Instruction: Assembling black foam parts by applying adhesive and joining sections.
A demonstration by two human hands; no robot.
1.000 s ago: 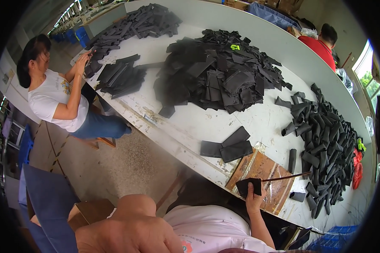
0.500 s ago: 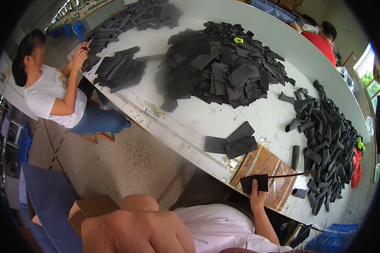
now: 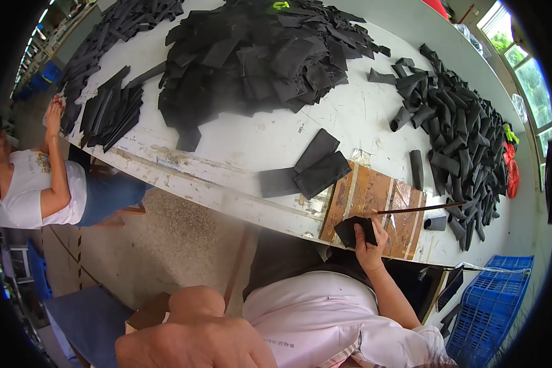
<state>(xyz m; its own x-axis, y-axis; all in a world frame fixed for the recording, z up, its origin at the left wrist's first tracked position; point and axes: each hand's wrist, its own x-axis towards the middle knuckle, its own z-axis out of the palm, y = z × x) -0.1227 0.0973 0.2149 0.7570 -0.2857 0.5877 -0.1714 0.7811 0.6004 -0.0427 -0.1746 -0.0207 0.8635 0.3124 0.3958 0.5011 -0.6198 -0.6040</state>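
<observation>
left hand (image 3: 193, 336) partly below the lower edge

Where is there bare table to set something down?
The widest bare patch of table lies between the middle pile, three loose black pieces and the rolled pieces. A smaller one lies between the middle pile and left stack. Crowded: the right end, and the wooden board beneath the right hand holding a black piece.

The left hand (image 3: 193, 334) fills the near foreground, knuckles (image 3: 196, 300) bent, back turned upward, fingertips out of sight. The right hand (image 3: 370, 243) is farther out, gripping, thumb (image 3: 359, 235) extended, forearm (image 3: 397, 297) slanting in from the lower right
</observation>
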